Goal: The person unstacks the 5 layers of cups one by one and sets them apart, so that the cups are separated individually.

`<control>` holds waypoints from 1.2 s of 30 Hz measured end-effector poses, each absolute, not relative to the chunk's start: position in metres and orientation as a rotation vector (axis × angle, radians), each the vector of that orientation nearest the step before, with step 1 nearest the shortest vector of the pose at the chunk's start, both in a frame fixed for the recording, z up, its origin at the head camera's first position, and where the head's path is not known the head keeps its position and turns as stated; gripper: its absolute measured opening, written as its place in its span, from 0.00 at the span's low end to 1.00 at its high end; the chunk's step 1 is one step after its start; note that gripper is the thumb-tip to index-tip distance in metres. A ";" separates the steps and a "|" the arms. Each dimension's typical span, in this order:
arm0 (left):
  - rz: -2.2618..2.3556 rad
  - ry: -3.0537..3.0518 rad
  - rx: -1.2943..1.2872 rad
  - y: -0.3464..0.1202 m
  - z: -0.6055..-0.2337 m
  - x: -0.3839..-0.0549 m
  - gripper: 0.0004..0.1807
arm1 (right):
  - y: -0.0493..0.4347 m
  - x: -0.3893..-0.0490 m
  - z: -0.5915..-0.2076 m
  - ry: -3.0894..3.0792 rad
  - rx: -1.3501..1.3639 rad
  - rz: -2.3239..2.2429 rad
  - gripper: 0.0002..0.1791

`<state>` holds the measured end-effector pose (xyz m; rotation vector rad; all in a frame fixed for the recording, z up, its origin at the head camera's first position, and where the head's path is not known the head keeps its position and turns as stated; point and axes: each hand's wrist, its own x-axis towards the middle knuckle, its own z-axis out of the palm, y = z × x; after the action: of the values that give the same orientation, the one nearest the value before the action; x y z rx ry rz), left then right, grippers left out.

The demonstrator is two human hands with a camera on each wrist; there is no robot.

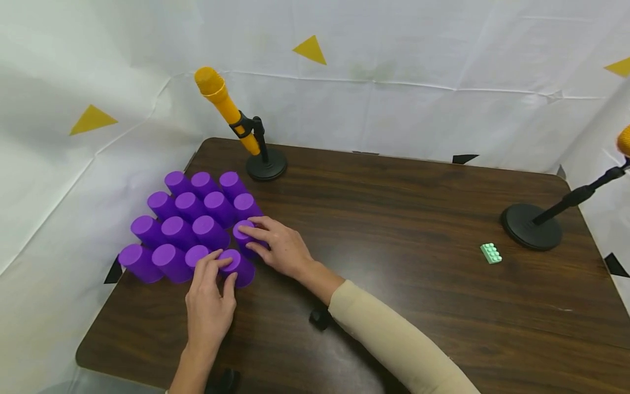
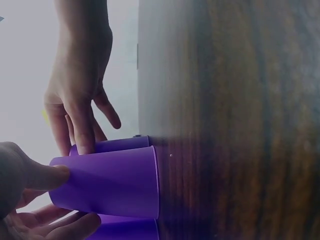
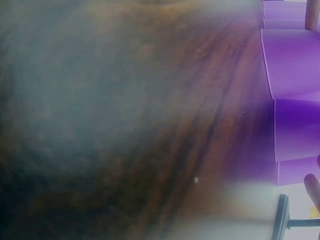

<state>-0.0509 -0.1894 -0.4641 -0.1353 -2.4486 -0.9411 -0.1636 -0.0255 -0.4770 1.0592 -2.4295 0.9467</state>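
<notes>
Several purple cups (image 1: 179, 232) stand upside down in close rows at the left of the table. My left hand (image 1: 209, 301) grips the right-end cup of the front row (image 1: 242, 271) near its raised base, thumb on one side and fingers on the other. In the left wrist view this cup (image 2: 110, 180) stands with its rim at the tabletop. Just behind it, my right hand (image 1: 285, 246) holds the right-end cup of the second row (image 1: 238, 236) by its upper part. Only fingertips (image 3: 312, 190) of the right hand show at the right wrist view's edge.
A yellow microphone (image 1: 226, 106) on a black stand (image 1: 267, 164) stands behind the cups. Another black microphone stand (image 1: 531, 227) is at the right, beside a mint-green toy brick (image 1: 491, 253). White sheeting (image 1: 394, 44) surrounds the brown table (image 1: 384, 219).
</notes>
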 end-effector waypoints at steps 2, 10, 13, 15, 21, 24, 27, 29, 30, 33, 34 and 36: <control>-0.931 -2.442 -0.143 -0.190 -0.465 -0.052 0.16 | -0.025 -0.163 -0.477 -2.444 1.050 0.926 0.22; -0.913 -2.447 -0.141 -0.191 -0.466 -0.051 0.17 | -0.024 -0.162 -0.478 -2.445 1.036 0.910 0.24; -0.911 -2.457 -0.139 -0.191 -0.465 -0.050 0.17 | -0.021 -0.161 -0.479 -2.426 1.018 0.937 0.24; -0.914 -2.453 -0.137 -0.191 -0.465 -0.049 0.18 | -0.019 -0.161 -0.477 -2.414 1.013 0.957 0.24; -0.917 -2.425 -0.128 -0.191 -0.458 -0.048 0.21 | -0.007 -0.160 -0.474 -2.404 0.979 0.995 0.26; -0.890 -2.382 -0.168 -0.190 -0.450 -0.047 0.21 | 0.002 -0.158 -0.472 -2.428 0.945 1.014 0.27; -0.854 -2.313 -0.251 -0.189 -0.441 -0.051 0.19 | 0.013 -0.154 -0.468 -2.473 0.912 1.018 0.28; -0.841 -2.285 -0.325 -0.189 -0.435 -0.057 0.20 | 0.022 -0.153 -0.465 -2.502 0.886 1.008 0.29; -0.840 -2.288 -0.362 -0.189 -0.432 -0.060 0.21 | 0.028 -0.152 -0.463 -2.516 0.874 1.001 0.30; -0.793 -2.364 -0.476 -0.188 -0.426 -0.072 0.24 | 0.050 -0.151 -0.460 -2.554 0.840 0.985 0.31; -0.771 -2.394 -0.514 -0.188 -0.424 -0.076 0.26 | 0.059 -0.150 -0.459 -2.567 0.831 0.978 0.32; -0.718 -2.460 -0.582 -0.188 -0.420 -0.084 0.29 | 0.079 -0.148 -0.456 -2.593 0.825 0.960 0.33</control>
<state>-0.0839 -0.1884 -0.4205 -0.5819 -2.4598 -0.7177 -0.1480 0.0785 -0.4562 0.8251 -2.5933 0.9599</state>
